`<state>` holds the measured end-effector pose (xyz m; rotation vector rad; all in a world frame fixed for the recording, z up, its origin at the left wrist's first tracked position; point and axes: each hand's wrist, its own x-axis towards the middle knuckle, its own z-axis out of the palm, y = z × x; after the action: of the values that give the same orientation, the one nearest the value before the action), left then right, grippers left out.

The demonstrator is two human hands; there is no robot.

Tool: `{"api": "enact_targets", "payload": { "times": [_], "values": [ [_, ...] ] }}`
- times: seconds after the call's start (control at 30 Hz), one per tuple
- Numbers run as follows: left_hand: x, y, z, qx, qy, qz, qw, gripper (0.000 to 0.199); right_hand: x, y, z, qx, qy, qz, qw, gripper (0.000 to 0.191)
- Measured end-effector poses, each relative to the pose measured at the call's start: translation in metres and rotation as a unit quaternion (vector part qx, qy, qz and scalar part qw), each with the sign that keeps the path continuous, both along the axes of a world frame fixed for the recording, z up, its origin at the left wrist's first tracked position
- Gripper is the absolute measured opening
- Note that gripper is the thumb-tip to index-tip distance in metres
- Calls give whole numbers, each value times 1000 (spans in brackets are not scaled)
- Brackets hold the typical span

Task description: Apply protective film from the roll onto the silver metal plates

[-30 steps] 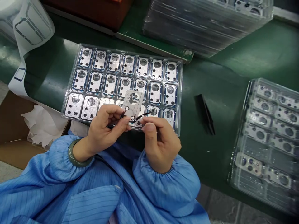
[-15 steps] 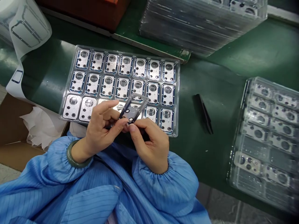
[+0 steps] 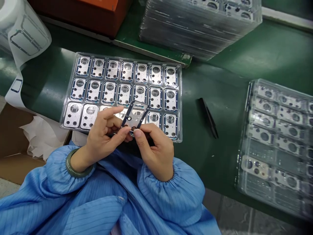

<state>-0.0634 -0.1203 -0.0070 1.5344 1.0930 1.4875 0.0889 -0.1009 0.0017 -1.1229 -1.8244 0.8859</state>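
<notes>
Both hands, left (image 3: 105, 137) and right (image 3: 156, 147), had a grip on a dark-edged plate (image 3: 134, 116) above a clear tray (image 3: 181, 125) holding three rows of silver plates; at right, another tray (image 3: 259, 187) was partly filled.

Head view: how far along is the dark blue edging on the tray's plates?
Looks done: on the tray, the top two rows and the two rightmost bottom plates, edged dark blue.
In hand: a dark-edged piece, pinched by the left hand and right hand.
Apparently left: the two leftmost bottom plates, without blue edging. Others behind the hands can't be judged.
</notes>
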Motion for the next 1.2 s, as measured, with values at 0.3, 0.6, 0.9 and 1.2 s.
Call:
{"api": "enact_targets", "payload": {
  "times": [0.3,0.6,0.9,1.2],
  "values": [
    [-4,-2,-3,-19,-7,-62,998,44,3,-1,0,-17,28,8,999,20],
    [-6,-5,-3,-71,-2,-75,995,34,5,-2,1,-46,41,-5,998,20],
    [-5,-2,5,-126,0,-58,990,13,4,0,2,-34,33,10,999,20],
    [-8,-2,5,-129,-8,-105,986,11,5,-1,2,-39,33,6,999,26]
  ]
}}
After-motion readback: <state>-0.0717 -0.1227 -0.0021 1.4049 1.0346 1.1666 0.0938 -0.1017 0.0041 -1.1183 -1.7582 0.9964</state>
